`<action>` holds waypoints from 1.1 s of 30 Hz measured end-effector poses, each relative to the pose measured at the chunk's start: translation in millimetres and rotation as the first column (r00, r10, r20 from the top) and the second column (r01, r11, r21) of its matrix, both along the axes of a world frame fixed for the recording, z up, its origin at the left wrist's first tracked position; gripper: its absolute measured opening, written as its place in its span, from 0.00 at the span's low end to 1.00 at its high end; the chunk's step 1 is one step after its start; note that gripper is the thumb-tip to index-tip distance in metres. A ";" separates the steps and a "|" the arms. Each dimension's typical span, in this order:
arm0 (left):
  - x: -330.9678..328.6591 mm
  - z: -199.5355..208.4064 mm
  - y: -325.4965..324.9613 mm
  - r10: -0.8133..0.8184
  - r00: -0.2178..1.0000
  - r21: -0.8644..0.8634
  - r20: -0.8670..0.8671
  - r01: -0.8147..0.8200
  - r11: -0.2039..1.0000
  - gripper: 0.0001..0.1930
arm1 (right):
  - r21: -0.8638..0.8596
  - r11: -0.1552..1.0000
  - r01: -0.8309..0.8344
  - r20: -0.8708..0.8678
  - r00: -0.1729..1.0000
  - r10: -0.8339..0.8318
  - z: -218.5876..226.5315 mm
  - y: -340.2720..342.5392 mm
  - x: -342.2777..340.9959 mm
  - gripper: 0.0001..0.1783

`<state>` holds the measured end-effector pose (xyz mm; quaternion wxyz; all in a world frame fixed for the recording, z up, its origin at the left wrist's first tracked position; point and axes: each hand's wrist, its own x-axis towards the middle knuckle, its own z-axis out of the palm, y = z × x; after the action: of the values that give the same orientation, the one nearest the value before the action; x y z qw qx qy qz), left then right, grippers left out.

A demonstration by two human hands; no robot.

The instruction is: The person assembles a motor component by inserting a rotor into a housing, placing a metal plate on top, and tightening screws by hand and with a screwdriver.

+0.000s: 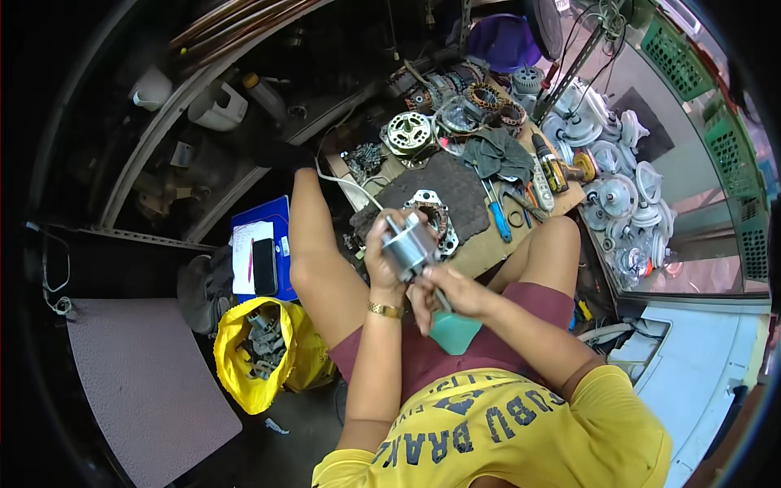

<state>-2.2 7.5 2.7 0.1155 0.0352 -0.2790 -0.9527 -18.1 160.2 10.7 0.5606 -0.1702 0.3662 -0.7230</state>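
Note:
A silver motor rotor [412, 246] is in my hands above my lap, slightly blurred. My left hand [381, 254], closed, wraps its left side, with a gold watch at the wrist. At its lower end my right hand [449, 293] closes its fingers around the shaft end, which they mostly hide. Just beyond the rotor, an opened motor housing [447, 244] with copper windings rests on a dark cloth pad [465, 193]. Under my right hand, a green piece [455, 335] shows between my thighs; its kind is unclear.
The low board [480, 259] carries a motor end cover [409, 132], a grey rag [500, 154], a blue-handled screwdriver [499, 221] and a power drill [551, 165]. A yellow bag [252, 390] of metal parts stands left. White plastic parts [614, 195] are heaped right; a phone [264, 267] lies left.

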 end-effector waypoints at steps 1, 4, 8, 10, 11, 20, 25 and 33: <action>-6.4 -5.6 -4.3 0.128 0.984 -0.358 0.125 -0.076 0.931 0.14 | 0.162 0.984 0.079 -0.365 0.931 -0.014 -10.8 -1.5 -12.3 0.22; -6.4 -6.2 -3.4 0.029 0.991 -0.072 0.134 -0.020 0.997 0.15 | 0.262 0.965 0.010 -0.319 0.945 0.077 -0.8 -2.3 -10.5 0.23; -2.4 2.4 -0.3 -0.056 0.997 0.031 0.051 0.055 0.998 0.18 | 0.073 0.997 0.020 0.024 0.999 -0.022 4.3 -0.9 5.6 0.21; -18.4 -6.1 3.5 0.250 0.935 -0.649 0.249 -0.030 0.760 0.16 | 0.270 0.923 0.273 -0.629 0.776 -0.046 -46.2 1.5 -16.8 0.25; -11.5 -17.1 -3.7 0.271 0.933 -0.515 0.237 -0.116 0.849 0.14 | 0.336 0.924 0.181 -0.474 0.881 0.000 -30.5 -7.9 -7.3 0.28; -7.8 -9.1 1.5 0.007 0.989 -0.035 0.149 -0.002 0.999 0.17 | 0.314 0.949 0.043 -0.353 0.933 0.074 0.6 1.7 -12.3 0.27; -10.8 2.6 5.6 0.036 0.999 -0.157 0.003 -0.035 0.987 0.19 | 0.047 0.999 0.023 -0.085 0.996 -0.019 -8.1 1.9 -7.9 0.23; -3.7 10.7 6.9 -0.104 0.986 0.033 -0.130 0.109 0.993 0.17 | -0.072 0.997 -0.008 -0.097 0.995 0.001 1.4 3.2 4.0 0.28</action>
<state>-5.9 14.3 13.4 0.0814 -0.0384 -0.2533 -0.9632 -14.0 163.4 12.1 0.5372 -0.2261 0.3664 -0.7253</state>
